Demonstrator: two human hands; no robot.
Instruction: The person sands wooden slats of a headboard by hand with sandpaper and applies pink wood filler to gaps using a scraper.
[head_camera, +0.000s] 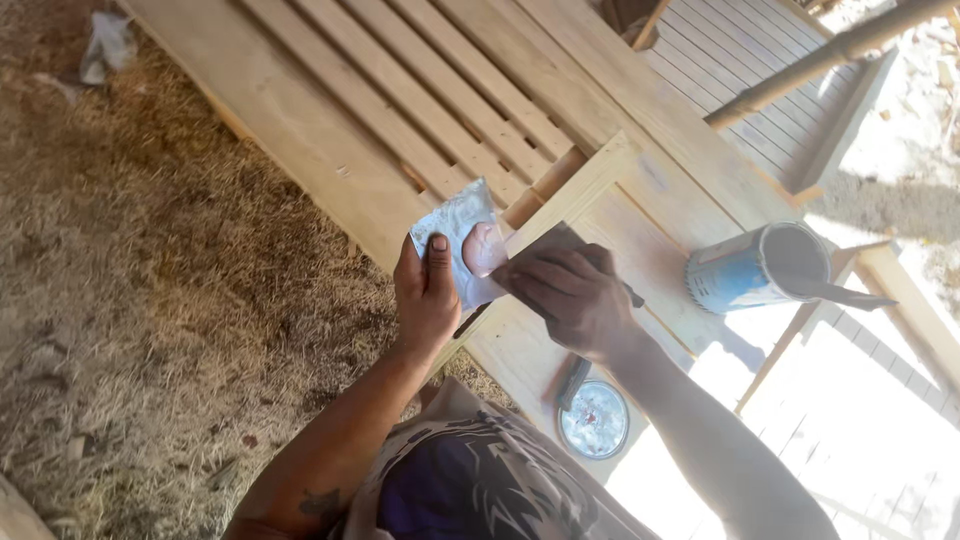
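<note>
Can on door — lid nearer, left.

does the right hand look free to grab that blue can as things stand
Probably not straight away. The right hand is closed on a flat scraper pressed against the metal sheet that the left hand holds. The blue can lies open on the planks to its right, with nothing between them, so it looks reachable once that hand empties.
</note>
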